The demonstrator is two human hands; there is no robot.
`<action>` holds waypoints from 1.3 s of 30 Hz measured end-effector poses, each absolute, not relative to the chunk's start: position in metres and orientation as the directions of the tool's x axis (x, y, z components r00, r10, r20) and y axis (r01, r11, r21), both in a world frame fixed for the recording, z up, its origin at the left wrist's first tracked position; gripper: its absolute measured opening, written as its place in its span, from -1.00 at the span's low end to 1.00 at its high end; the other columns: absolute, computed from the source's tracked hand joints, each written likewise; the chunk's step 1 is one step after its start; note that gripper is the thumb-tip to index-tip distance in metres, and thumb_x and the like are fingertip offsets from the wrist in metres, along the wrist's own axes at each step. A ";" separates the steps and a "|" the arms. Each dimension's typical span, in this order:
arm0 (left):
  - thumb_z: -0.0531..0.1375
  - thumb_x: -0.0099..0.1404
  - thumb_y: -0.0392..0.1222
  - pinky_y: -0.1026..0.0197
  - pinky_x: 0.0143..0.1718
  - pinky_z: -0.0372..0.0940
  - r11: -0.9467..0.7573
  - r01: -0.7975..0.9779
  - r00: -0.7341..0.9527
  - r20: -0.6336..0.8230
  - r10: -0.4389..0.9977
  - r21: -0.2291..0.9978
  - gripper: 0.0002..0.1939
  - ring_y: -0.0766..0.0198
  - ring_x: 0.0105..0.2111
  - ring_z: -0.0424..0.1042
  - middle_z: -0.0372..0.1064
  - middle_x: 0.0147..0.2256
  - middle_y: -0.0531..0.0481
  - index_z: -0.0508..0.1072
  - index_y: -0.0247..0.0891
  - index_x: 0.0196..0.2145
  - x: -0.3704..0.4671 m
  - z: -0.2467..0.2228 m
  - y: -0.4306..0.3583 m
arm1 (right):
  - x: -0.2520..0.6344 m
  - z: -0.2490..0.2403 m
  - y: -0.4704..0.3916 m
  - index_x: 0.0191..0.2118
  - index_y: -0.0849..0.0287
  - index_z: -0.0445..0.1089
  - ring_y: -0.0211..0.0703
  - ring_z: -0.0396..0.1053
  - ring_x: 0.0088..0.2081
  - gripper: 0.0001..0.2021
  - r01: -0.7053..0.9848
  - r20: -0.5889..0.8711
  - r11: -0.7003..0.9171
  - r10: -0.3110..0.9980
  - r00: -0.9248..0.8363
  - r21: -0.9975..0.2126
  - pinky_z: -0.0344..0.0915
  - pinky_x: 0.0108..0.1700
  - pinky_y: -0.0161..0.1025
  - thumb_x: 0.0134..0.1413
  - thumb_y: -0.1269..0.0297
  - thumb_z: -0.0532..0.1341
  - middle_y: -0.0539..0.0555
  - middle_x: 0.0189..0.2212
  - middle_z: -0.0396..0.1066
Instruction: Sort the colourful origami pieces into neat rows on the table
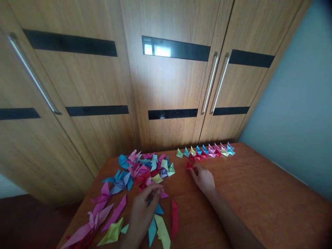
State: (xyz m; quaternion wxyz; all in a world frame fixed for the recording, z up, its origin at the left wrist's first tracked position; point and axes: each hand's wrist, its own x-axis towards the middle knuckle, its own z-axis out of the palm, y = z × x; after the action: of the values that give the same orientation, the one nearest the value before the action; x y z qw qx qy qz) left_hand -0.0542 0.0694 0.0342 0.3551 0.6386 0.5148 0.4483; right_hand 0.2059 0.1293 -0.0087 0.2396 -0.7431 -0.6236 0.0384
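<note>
Right grip (204,178) on plain red folded paper (189,165), colourful paper pile (138,170)

Left hand (145,205) covers part of a blue paper piece (159,209); can't tell if it holds anything. Right hand (204,180) partly hides a red folded piece (189,165). Bottom edge cuts 2 forearms (230,218), yellow strip (162,228). Paper heap (140,169): lower pieces hidden. Paper row (211,152): folds too small.

No txt, nos. or brand signs legible.
</note>
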 end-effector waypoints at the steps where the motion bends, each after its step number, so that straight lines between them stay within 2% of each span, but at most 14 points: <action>1: 0.14 0.21 -0.11 0.20 -0.27 0.38 -0.226 0.347 0.075 0.214 0.974 0.910 -0.78 0.17 -0.33 0.50 0.53 -0.31 -0.03 0.53 -0.20 -0.26 -0.054 0.035 0.068 | 0.204 -0.009 0.131 -0.29 0.11 0.34 -0.13 0.43 -0.38 -0.78 0.928 0.208 -0.143 0.952 0.224 -0.343 0.16 -0.40 -0.32 0.18 0.11 0.04 0.06 -0.40 0.46; 4: 0.12 0.22 -0.13 0.24 -0.31 0.37 -0.253 0.372 0.094 0.235 0.968 0.893 -0.79 0.20 -0.36 0.49 0.53 -0.34 -0.02 0.53 -0.20 -0.28 -0.052 0.039 0.064 | 0.194 -0.007 0.137 -0.25 0.10 0.33 -0.08 0.44 -0.34 -0.74 0.957 0.145 -0.194 0.963 0.228 -0.214 0.20 -0.35 -0.27 0.22 0.09 -0.01 0.10 -0.35 0.47; 9: 0.11 0.22 -0.19 0.26 -0.34 0.34 -0.299 0.407 0.123 0.273 0.954 0.863 -0.80 0.23 -0.39 0.48 0.53 -0.36 0.00 0.53 -0.19 -0.29 -0.050 0.041 0.062 | 0.180 -0.002 0.153 -0.19 0.12 0.33 -0.05 0.45 -0.29 -0.71 0.957 0.120 -0.240 0.958 0.261 -0.161 0.25 -0.28 -0.21 0.25 0.10 -0.05 0.15 -0.30 0.46; 21: 0.08 0.23 -0.25 0.28 -0.35 0.29 -0.311 0.431 0.150 0.272 0.950 0.847 -0.80 0.26 -0.40 0.46 0.52 -0.35 0.02 0.51 -0.19 -0.29 -0.051 0.041 0.060 | 0.176 -0.002 0.167 -0.16 0.15 0.32 -0.05 0.44 -0.24 -0.69 0.943 0.116 -0.274 0.947 0.298 -0.187 0.24 -0.28 -0.21 0.24 0.08 -0.05 0.17 -0.25 0.45; 29: 0.07 0.23 -0.22 0.25 -0.36 0.31 -0.305 0.453 0.147 0.268 0.952 0.838 -0.78 0.24 -0.42 0.45 0.53 -0.36 0.00 0.52 -0.19 -0.28 -0.051 0.040 0.060 | 0.177 -0.006 0.166 -0.17 0.16 0.34 -0.04 0.45 -0.26 -0.67 0.942 0.137 -0.277 0.942 0.305 -0.189 0.26 -0.27 -0.21 0.24 0.06 -0.04 0.18 -0.29 0.45; 39: 0.08 0.23 -0.25 0.23 -0.27 0.34 -0.325 0.504 0.157 0.284 0.946 0.800 -0.78 0.22 -0.35 0.48 0.54 -0.31 0.00 0.51 -0.17 -0.25 -0.056 0.034 0.065 | 0.180 -0.007 0.148 -0.25 0.12 0.35 -0.08 0.44 -0.29 -0.71 0.942 0.130 -0.229 0.955 0.266 -0.244 0.20 -0.31 -0.26 0.24 0.08 -0.03 0.10 -0.35 0.45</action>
State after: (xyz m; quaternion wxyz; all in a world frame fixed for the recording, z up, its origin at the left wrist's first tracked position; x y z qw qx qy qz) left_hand -0.0560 0.0654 0.0342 0.2761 0.7089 0.5114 0.3997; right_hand 0.1802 0.1484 -0.0072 0.1376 -0.7836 -0.6054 0.0236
